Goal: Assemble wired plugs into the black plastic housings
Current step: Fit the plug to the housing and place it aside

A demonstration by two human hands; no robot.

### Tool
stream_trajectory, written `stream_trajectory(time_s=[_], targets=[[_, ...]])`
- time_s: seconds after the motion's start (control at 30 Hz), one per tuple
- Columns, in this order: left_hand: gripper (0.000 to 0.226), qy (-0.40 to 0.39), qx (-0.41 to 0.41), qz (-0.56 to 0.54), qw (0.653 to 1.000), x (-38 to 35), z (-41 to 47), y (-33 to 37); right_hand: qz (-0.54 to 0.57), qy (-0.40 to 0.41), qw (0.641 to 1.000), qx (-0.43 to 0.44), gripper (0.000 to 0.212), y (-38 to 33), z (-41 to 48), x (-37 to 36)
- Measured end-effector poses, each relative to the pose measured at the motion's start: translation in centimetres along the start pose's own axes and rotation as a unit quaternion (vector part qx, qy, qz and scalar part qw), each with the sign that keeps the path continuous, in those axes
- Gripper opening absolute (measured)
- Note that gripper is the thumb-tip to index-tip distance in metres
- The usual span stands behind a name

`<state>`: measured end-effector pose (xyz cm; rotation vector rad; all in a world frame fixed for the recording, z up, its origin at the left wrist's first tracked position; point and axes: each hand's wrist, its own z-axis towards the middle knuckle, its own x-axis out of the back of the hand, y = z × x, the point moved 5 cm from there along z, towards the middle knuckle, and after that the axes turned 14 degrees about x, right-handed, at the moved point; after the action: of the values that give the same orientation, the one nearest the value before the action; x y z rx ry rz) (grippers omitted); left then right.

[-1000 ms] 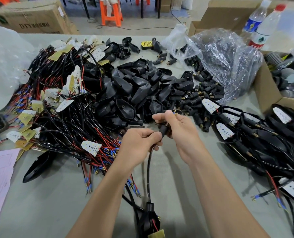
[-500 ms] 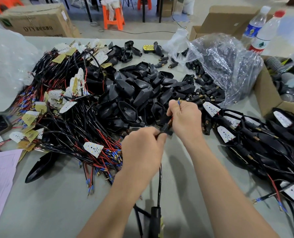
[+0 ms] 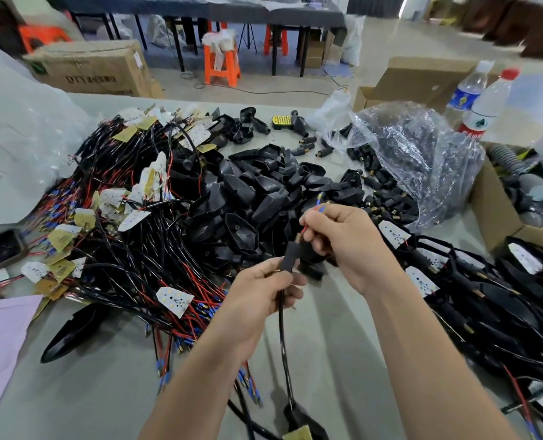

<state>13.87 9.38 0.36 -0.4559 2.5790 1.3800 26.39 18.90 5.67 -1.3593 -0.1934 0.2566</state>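
My left grip (image 3: 264, 290) curls tight round the black plug (image 3: 288, 258) and its cable (image 3: 283, 328), just in front of the housing pile (image 3: 248, 198), and my right grip (image 3: 343, 242) pinches the red and blue wire ends (image 3: 319, 207) leaving its top, so I pull straight, in line, never sideways.

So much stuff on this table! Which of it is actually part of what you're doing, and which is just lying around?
Part of the job: left hand gripping the black plug; right hand pinching its red wire; heap of black housings; wire bundles.

Just lying about: water bottles; cardboard box; orange stool; pink paper.
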Motion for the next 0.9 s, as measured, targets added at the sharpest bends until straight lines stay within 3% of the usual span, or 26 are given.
stream_trajectory(time_s=[0.17,0.33,0.57,0.77,0.9], targets=[[0.016,0.048,0.001,0.052,0.998,1.1,-0.5,-0.6,-0.003,0.093,0.996,-0.007,0.018,0.3,-0.1,1.2],[0.019,0.077,-0.036,0.063,0.994,1.5,-0.7,0.0,-0.012,-0.006,0.998,-0.064,0.014,1.9,-1.3,0.6],[0.027,0.165,-0.107,0.117,0.973,1.6,-1.4,1.0,-0.076,-0.059,0.995,-0.025,0.018,1.0,-1.4,1.3],[0.035,0.077,-0.036,0.107,0.991,1.0,-1.0,0.3,-0.025,-0.131,0.991,-0.032,0.007,0.2,-1.7,1.6],[0.036,0.062,-0.034,0.101,0.992,1.0,-0.8,-0.1,-0.022,-0.107,0.993,-0.050,0.010,0.7,-1.8,1.4]])
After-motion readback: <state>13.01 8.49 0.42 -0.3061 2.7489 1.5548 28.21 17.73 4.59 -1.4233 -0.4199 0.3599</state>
